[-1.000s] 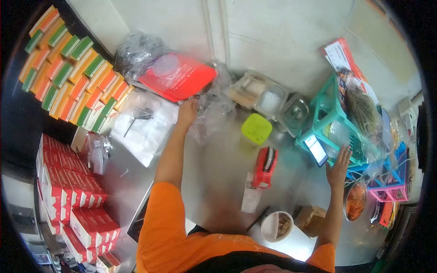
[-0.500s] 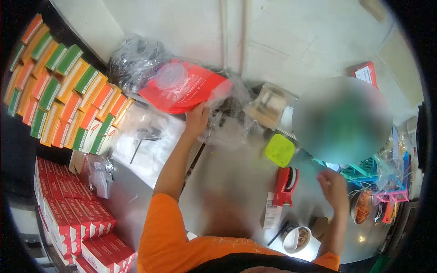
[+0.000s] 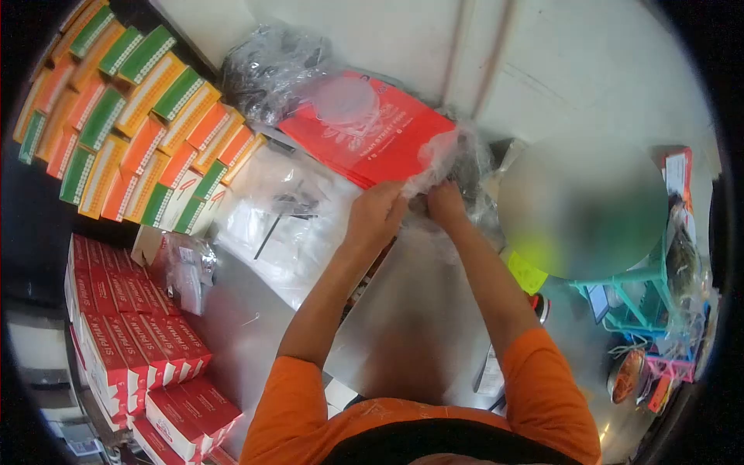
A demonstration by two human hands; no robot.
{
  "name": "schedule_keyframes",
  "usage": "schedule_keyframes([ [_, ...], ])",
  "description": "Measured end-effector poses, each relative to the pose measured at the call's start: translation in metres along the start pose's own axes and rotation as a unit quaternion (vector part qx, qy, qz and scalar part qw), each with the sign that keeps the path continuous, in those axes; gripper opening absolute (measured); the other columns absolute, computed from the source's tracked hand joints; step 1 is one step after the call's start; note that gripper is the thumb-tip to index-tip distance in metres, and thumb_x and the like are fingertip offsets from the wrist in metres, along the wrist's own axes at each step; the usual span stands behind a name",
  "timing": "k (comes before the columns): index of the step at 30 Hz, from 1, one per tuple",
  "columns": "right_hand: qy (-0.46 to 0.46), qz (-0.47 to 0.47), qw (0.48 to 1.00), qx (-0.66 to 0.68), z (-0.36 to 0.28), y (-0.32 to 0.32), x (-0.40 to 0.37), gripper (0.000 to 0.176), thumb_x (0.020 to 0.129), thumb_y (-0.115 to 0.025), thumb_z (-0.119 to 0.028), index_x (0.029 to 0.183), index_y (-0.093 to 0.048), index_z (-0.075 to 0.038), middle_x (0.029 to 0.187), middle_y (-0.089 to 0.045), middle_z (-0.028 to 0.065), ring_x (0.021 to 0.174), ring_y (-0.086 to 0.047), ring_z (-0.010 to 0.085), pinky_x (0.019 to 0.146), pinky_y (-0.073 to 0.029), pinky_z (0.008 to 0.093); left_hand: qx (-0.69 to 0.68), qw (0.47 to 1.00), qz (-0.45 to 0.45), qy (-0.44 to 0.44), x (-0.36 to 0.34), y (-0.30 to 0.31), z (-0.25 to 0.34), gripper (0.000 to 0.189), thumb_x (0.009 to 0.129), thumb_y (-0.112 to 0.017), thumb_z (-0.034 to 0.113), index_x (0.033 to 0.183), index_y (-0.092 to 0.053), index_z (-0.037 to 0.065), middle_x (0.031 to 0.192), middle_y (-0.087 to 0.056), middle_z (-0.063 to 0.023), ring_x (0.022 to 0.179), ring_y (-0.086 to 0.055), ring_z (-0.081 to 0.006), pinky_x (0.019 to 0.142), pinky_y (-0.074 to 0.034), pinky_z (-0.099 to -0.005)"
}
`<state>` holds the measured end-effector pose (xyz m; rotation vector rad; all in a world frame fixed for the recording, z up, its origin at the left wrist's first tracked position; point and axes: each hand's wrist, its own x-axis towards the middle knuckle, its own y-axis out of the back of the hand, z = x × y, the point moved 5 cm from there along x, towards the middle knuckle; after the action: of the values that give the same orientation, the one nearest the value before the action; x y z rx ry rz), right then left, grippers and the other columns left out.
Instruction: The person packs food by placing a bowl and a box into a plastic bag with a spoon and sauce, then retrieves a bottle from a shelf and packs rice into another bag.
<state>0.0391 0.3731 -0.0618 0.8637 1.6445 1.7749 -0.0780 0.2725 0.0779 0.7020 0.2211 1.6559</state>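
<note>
A stack of flat red printed bags lies at the back of the counter, a round clear lid on top. Just right of it is a crumpled clear plastic bag with dark contents. My left hand is at the lower corner of the red stack, its fingers closed on the edge of the clear plastic. Close beside it, my right hand reaches into the bag's opening. Its fingers look curled, and their tips are hidden by plastic and dark contents.
Stacked orange and green boxes rise at the left, above red-and-white boxes. White plastic sheets lie left of my arms. A blurred round area covers the right. Near it are a lime-green lid, a teal basket and a bowl of orange shreds.
My right hand has moved from the right side of the counter to the clear bag beside my left hand. The view has shifted, and the white bowl is out of sight.
</note>
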Motion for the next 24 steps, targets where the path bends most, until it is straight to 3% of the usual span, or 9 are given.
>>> schedule_keyframes([
  [2, -0.051, -0.125, 0.989, 0.062, 0.013, 0.006, -0.003, 0.023, 0.077, -0.052, -0.017, 0.097, -0.059, -0.01, 0.092, -0.059, 0.0134, 0.09, -0.057, 0.0274, 0.077, -0.044, 0.0416, 0.024, 0.997, 0.032, -0.059, -0.002, 0.006, -0.002, 0.022, 0.08, -0.049, 0.011, 0.097, -0.057, 0.0, 0.088, -0.058, -0.0183, 0.082, -0.056, -0.0342, 0.07, -0.044, -0.0391],
  [5, -0.119, -0.139, 0.963, 0.197, 0.03, 0.039, -0.025, 0.021, 0.081, -0.052, -0.021, 0.087, -0.063, -0.005, 0.094, -0.061, 0.0128, 0.095, -0.055, 0.029, 0.082, -0.042, 0.0432, 0.083, 0.995, 0.038, -0.042, -0.005, 0.006, -0.017, 0.021, 0.083, -0.048, 0.015, 0.097, -0.057, 0.001, 0.089, -0.059, -0.0186, 0.082, -0.056, -0.0344, 0.071, -0.044, -0.0395],
  [7, -0.024, -0.019, 0.989, 0.148, 0.035, 0.073, -0.052, 0.026, 0.082, -0.051, -0.018, 0.103, -0.059, -0.004, 0.102, -0.058, 0.0155, 0.099, -0.053, 0.0319, 0.084, -0.042, 0.0423, 0.077, 0.997, 0.018, -0.008, -0.008, 0.007, -0.017, 0.029, 0.088, -0.046, 0.023, 0.102, -0.055, -0.001, 0.095, -0.058, -0.0198, 0.09, -0.055, -0.0336, 0.08, -0.042, -0.0382],
  [9, -0.003, 0.167, 0.966, 0.196, 0.048, 0.118, -0.099, 0.033, 0.08, -0.053, -0.011, 0.112, -0.053, -0.005, 0.106, -0.056, 0.0164, 0.099, -0.052, 0.0335, 0.085, -0.043, 0.04, 0.087, 0.994, 0.031, -0.054, -0.014, 0.009, 0.007, 0.037, 0.088, -0.049, 0.028, 0.111, -0.052, -0.001, 0.109, -0.054, -0.0179, 0.104, -0.049, -0.0315, 0.092, -0.035, -0.0394],
  [10, -0.013, 0.189, 0.954, 0.233, 0.052, 0.145, -0.128, 0.032, 0.078, -0.053, -0.008, 0.109, -0.054, -0.004, 0.102, -0.057, 0.0169, 0.096, -0.054, 0.0325, 0.083, -0.044, 0.0399, 0.167, 0.977, 0.073, -0.11, -0.021, 0.011, 0.013, 0.037, 0.087, -0.051, 0.026, 0.112, -0.051, -0.001, 0.111, -0.054, -0.0171, 0.104, -0.049, -0.031, 0.093, -0.034, -0.039],
  [14, -0.072, 0.204, 0.926, 0.31, 0.071, 0.23, -0.269, 0.025, 0.076, -0.053, -0.004, 0.1, -0.057, -0.002, 0.091, -0.06, 0.0167, 0.081, -0.058, 0.0297, 0.072, -0.047, 0.0363, 0.028, 0.992, 0.071, -0.097, -0.07, -0.005, 0.068, 0.024, 0.088, -0.049, 0.016, 0.104, -0.057, 0.0, 0.099, -0.058, -0.0111, 0.093, -0.053, -0.0198, 0.084, -0.04, -0.03],
  [18, -0.358, 0.091, 0.787, 0.494, 0.071, 0.226, -0.416, 0.013, 0.077, -0.052, -0.003, 0.089, -0.057, -0.001, 0.074, -0.057, 0.0092, 0.064, -0.054, 0.0159, 0.059, -0.043, 0.0273, -0.069, 0.994, -0.085, 0.007, -0.129, -0.058, 0.081, 0.02, 0.088, -0.049, 0.017, 0.095, -0.059, 0.0, 0.091, -0.061, -0.009, 0.086, -0.055, -0.0177, 0.08, -0.041, -0.0292],
  [21, -0.369, 0.178, 0.803, 0.432, 0.05, 0.226, -0.486, 0.008, 0.078, -0.051, -0.002, 0.085, -0.053, -0.001, 0.072, -0.055, 0.0068, 0.066, -0.053, 0.0106, 0.056, -0.042, 0.0272, -0.143, 0.976, -0.158, 0.032, -0.174, -0.096, 0.117, 0.017, 0.086, -0.051, 0.014, 0.089, -0.06, 0.0, 0.085, -0.062, -0.0092, 0.079, -0.058, -0.0171, 0.076, -0.044, -0.0285],
  [24, -0.483, 0.174, 0.761, 0.396, 0.03, 0.201, -0.544, 0.01, 0.076, -0.051, 0.0, 0.085, -0.049, -0.003, 0.07, -0.053, 0.0087, 0.063, -0.055, 0.0173, 0.056, -0.043, 0.0298, -0.181, 0.947, -0.264, -0.006, -0.214, -0.132, 0.157, 0.014, 0.085, -0.052, 0.011, 0.09, -0.06, 0.001, 0.082, -0.061, -0.0098, 0.078, -0.058, -0.0164, 0.072, -0.045, -0.0279],
])
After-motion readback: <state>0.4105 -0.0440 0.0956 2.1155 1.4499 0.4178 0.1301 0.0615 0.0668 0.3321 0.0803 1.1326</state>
